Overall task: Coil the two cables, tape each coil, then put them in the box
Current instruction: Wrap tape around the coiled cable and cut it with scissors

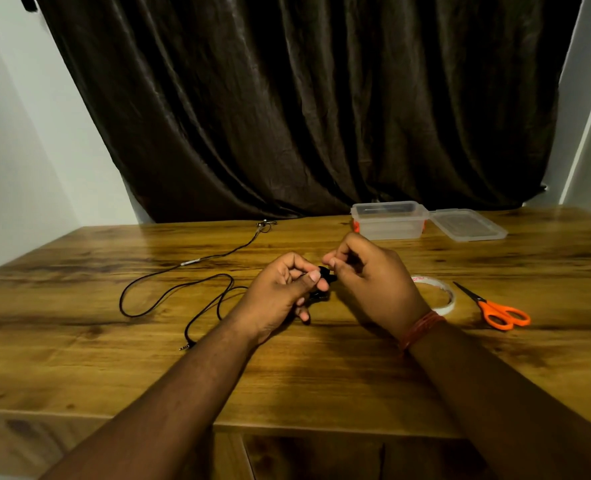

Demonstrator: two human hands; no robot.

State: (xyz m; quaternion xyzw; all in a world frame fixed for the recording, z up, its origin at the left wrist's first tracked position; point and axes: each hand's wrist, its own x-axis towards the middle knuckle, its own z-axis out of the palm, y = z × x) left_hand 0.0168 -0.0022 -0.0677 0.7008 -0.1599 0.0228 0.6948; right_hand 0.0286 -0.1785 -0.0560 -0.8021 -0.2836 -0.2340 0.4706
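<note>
Winding the thin black cable [169, 289] goes best, I judge, if each new loop matches the small black coil [322, 284] already started, with the slack drawn in evenly so nothing kinks. The left hand [283, 292] is curled round that coil, thumb pressing on top, above the middle of the wooden tabletop [79, 358]. The right hand [370, 282], fingers bent, pinches the strand just beside it. Loose cable trails toward the left edge. A roll of white tape [439, 296] and orange-handled scissors [494, 311] lie to the right; the clear plastic box [389, 220] stands open near the far edge.
</note>
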